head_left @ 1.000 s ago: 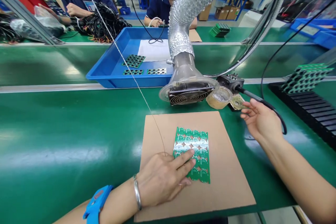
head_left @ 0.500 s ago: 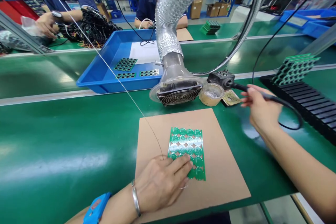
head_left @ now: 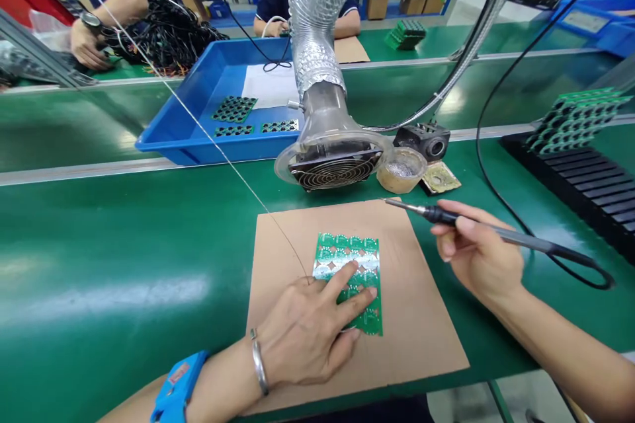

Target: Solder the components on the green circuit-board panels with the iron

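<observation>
A green circuit board panel lies on a brown cardboard sheet on the green bench. My left hand rests on the panel's near half with fingers stretched flat, and a thin solder wire runs down to it by the thumb. My right hand is closed round a black soldering iron, held above the cardboard's right edge. The iron's tip points left, toward the fume hood, and sits clear of the panel.
A fume extractor hood on a silver duct hangs just behind the cardboard. Beside it stand a flux pot, a sponge pad and the iron stand. A blue tray holds boards. A black rack stands right. Other people work opposite.
My right hand took the soldering iron out of its stand and brought it toward me, over the cardboard's right side. My left hand stayed on the panel, fingers shifting slightly.
</observation>
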The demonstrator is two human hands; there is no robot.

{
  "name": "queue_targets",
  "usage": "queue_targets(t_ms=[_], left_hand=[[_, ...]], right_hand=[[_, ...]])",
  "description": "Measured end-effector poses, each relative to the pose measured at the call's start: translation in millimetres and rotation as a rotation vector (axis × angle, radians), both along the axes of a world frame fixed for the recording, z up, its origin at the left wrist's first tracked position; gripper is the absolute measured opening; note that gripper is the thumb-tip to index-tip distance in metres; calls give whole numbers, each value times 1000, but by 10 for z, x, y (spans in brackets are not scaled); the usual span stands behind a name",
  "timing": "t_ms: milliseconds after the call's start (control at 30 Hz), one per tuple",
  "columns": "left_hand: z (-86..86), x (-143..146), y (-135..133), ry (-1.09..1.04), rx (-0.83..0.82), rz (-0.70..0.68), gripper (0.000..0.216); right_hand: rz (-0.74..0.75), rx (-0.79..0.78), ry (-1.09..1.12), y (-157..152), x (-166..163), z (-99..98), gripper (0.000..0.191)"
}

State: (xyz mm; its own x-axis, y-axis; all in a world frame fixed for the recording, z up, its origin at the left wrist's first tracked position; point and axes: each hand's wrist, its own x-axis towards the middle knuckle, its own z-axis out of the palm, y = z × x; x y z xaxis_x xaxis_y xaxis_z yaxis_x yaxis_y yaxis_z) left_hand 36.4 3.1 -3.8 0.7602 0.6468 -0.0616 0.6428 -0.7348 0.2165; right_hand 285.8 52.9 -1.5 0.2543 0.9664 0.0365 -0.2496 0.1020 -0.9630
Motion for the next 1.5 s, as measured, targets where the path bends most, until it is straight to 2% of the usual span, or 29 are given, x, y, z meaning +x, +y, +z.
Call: queue_targets(t_ms=[100,267,367,533,667,833,1100,1333,1500], left_hand=[[-7,-13,-13,-33,17,-10,49],[-57,-58,-45,-185,93,-54,36],[-78,-79,-54,-248,138,-63,32],[-74,-87,-57,-270,137,-59,31],[-72,-88,-59,-270,124,-56,31],[-85,-87,-54,-278,121,-54,32],[-94,-92,-61,-281,122,-51,32],[-102,-103,-65,-270,118,-46,31],[-63,-55,-47,-204,67,-48,38]], right_hand=[[119,-48,15,-7,-67,-65,21],[119,-52,-70,-88,-57,-181,13],[171,-79,-147,-209,45,-247,12],[357,17,-236,-334,125,-265,10],[427,84,-347,-310,68,-204,16],[401,99,-440,-285,29,-151,15],[402,75,-433,-289,27,-148,16],[367,11,-259,-306,67,-226,12],[271,-70,-119,-247,18,-170,11]])
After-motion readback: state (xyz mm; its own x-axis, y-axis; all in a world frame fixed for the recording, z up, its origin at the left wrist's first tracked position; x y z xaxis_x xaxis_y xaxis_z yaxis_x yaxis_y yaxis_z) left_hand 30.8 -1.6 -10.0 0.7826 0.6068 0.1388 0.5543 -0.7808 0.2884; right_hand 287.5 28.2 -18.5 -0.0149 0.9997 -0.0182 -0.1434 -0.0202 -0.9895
